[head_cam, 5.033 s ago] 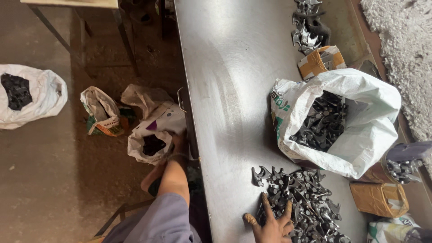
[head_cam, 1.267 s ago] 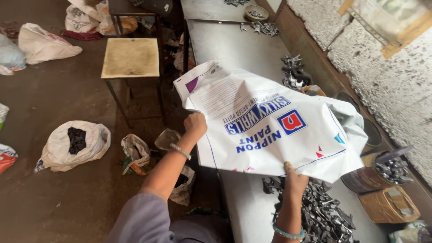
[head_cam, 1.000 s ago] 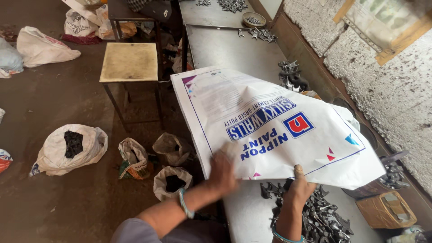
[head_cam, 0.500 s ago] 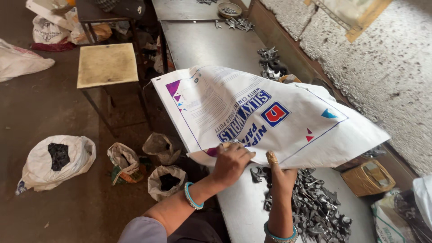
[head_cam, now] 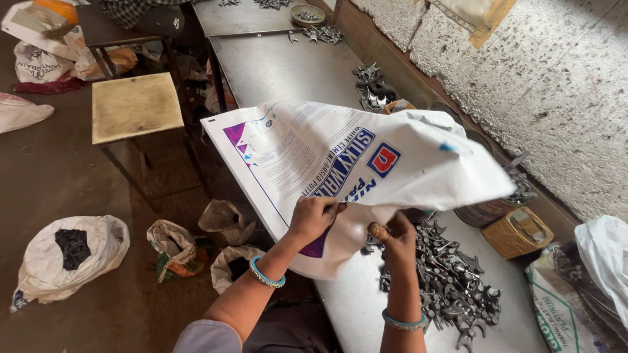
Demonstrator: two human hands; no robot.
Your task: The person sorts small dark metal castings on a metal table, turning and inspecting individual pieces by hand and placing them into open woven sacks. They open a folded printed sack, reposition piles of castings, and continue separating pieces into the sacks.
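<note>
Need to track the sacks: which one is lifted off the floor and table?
The big white printed sack, gripped at its lower edge by both hands; the other sacks sit on the floor.

Soft, even daylight fills the scene, brightest on the white sack [head_cam: 366, 163] and the rough wall [head_cam: 556, 98]. The metal counter [head_cam: 281, 65] carries a dull sheen without hard glare. The floor [head_cam: 59, 189] at left lies dimmer. Shadows are faint. Focus is sharp at centre; the edges bend slightly from a wide lens.
</note>
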